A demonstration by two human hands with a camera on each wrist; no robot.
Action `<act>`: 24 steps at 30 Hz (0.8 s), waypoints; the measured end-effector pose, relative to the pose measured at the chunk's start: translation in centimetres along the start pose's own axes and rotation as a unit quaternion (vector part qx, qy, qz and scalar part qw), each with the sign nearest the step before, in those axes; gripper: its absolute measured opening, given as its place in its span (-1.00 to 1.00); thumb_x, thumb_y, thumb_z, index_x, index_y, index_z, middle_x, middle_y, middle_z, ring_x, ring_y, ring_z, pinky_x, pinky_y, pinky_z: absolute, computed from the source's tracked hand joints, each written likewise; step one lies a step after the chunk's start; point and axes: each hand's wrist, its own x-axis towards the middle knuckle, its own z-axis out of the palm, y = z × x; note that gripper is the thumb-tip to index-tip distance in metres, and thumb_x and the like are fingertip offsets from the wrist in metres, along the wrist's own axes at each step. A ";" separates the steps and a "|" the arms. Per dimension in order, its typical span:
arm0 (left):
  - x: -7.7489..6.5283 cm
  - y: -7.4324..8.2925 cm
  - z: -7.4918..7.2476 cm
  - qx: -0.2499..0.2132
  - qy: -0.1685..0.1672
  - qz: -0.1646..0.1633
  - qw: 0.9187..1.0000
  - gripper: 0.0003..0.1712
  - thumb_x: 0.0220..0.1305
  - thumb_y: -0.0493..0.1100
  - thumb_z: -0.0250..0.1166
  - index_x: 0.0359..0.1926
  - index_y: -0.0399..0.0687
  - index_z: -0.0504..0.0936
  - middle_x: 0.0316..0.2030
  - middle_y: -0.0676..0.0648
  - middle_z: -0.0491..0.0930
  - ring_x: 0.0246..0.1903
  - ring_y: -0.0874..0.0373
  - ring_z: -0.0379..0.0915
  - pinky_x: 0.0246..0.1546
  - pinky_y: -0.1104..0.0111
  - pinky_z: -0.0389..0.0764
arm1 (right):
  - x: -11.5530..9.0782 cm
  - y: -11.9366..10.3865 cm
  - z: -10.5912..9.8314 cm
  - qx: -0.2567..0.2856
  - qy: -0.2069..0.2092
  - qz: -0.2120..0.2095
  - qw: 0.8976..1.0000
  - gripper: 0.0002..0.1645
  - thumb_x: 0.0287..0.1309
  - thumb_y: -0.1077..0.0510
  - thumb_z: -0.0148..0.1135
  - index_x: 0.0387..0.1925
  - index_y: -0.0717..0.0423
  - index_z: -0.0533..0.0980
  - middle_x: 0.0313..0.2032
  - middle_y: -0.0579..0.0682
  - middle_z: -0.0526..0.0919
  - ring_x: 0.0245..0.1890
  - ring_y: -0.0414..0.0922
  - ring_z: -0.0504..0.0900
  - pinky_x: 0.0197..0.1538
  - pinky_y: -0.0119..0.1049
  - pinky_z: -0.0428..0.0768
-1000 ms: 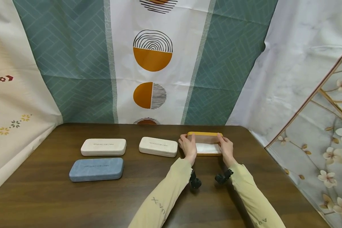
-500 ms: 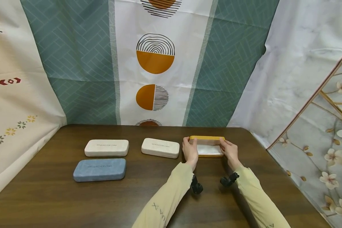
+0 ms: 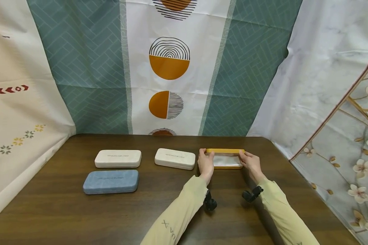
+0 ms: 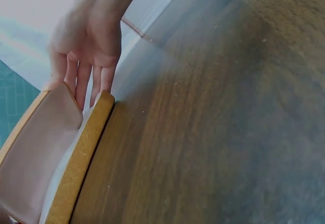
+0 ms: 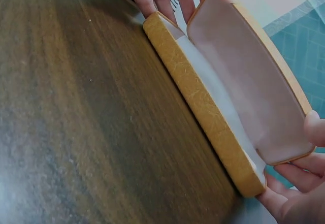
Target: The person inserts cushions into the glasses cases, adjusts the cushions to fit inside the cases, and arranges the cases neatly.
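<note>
A mustard-yellow glasses case lies at the right of the table, its lid partly raised on the far side. Inside, the lid has a pinkish-grey lining, and a white sheet fills the base. My left hand grips the case's left end, thumb at the lid's edge. At the opposite end, my right hand holds the lid between thumb and fingers; the right wrist view shows some fingers down beside the base.
Two white glasses cases and a blue glasses case lie closed to the left on the dark wooden table. Patterned cloths hang behind and at both sides.
The lid has tipped down toward the base between both hands, so less of its lining shows. The other cases stay put; the head view has shifted slightly.
</note>
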 end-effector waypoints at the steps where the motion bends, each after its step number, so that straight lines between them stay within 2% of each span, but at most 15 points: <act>1: 0.0 0.0 0.0 0.002 -0.004 -0.002 1.000 -0.65 0.18 -0.16 0.24 -0.06 -0.24 0.42 -0.13 -0.19 0.48 -0.09 -0.10 0.38 -0.09 0.15 0.36 | -0.1 -0.1 0.0 -0.004 -0.006 -0.005 1.000 -0.25 0.11 0.08 0.22 0.14 0.56 0.21 -0.05 0.23 0.48 -0.26 -0.27 0.53 -0.22 -0.43 0.49; 3: 0.0 0.0 -0.1 0.006 -0.008 -0.008 1.000 -0.65 0.19 -0.17 0.24 -0.05 -0.24 0.41 -0.12 -0.20 0.48 -0.08 -0.10 0.37 -0.07 0.15 0.35 | -0.4 -0.2 0.0 -0.011 -0.015 -0.006 1.000 -0.27 0.15 0.11 0.18 0.15 0.57 0.17 0.03 0.33 0.39 -0.25 -0.27 0.52 -0.17 -0.40 0.48; 6: 0.0 0.0 -0.2 0.020 -0.009 -0.007 1.000 -0.66 0.18 -0.18 0.24 -0.06 -0.24 0.41 -0.14 -0.20 0.49 -0.08 -0.09 0.38 -0.08 0.15 0.36 | -0.5 -0.5 0.0 -0.019 -0.020 0.008 1.000 -0.34 0.20 0.14 0.11 0.17 0.53 0.17 0.09 0.38 0.28 -0.23 -0.29 0.51 -0.10 -0.35 0.45; 13: -0.3 0.3 -0.4 0.043 -0.015 0.000 0.999 -0.67 0.17 -0.21 0.25 -0.07 -0.25 0.42 -0.19 -0.16 0.48 -0.14 -0.07 0.41 -0.14 0.16 0.39 | -0.6 -0.6 -0.5 0.011 -0.046 0.013 0.999 -0.37 0.23 0.21 0.06 0.19 0.51 0.13 0.12 0.32 0.22 -0.17 -0.33 0.48 0.01 -0.31 0.36; 16: -0.6 0.4 -0.5 0.047 -0.014 0.002 0.999 -0.67 0.15 -0.23 0.26 -0.08 -0.26 0.44 -0.19 -0.16 0.47 -0.14 -0.09 0.40 -0.14 0.14 0.39 | -0.6 -0.4 -0.8 0.023 -0.054 0.016 0.998 -0.38 0.22 0.23 0.07 0.19 0.51 0.13 0.10 0.25 0.28 -0.21 -0.37 0.48 0.01 -0.32 0.35; 20: -0.6 0.4 -0.8 0.045 -0.014 0.009 0.999 -0.67 0.13 -0.25 0.28 -0.10 -0.27 0.45 -0.20 -0.14 0.45 -0.15 -0.08 0.38 -0.15 0.15 0.38 | -0.6 -0.2 -1.1 0.022 -0.059 0.018 0.998 -0.34 0.18 0.20 0.14 0.20 0.48 0.14 -0.02 0.05 0.43 -0.28 -0.40 0.49 -0.06 -0.40 0.41; 24: -0.5 0.4 -0.9 0.049 -0.014 0.010 0.999 -0.66 0.10 -0.24 0.32 -0.11 -0.27 0.48 -0.25 -0.10 0.44 -0.21 -0.03 0.38 -0.18 0.18 0.39 | -0.5 -0.1 -1.5 0.027 -0.067 0.019 0.997 -0.34 0.17 0.23 0.15 0.20 0.48 0.14 -0.05 0.05 0.44 -0.29 -0.39 0.49 -0.10 -0.43 0.43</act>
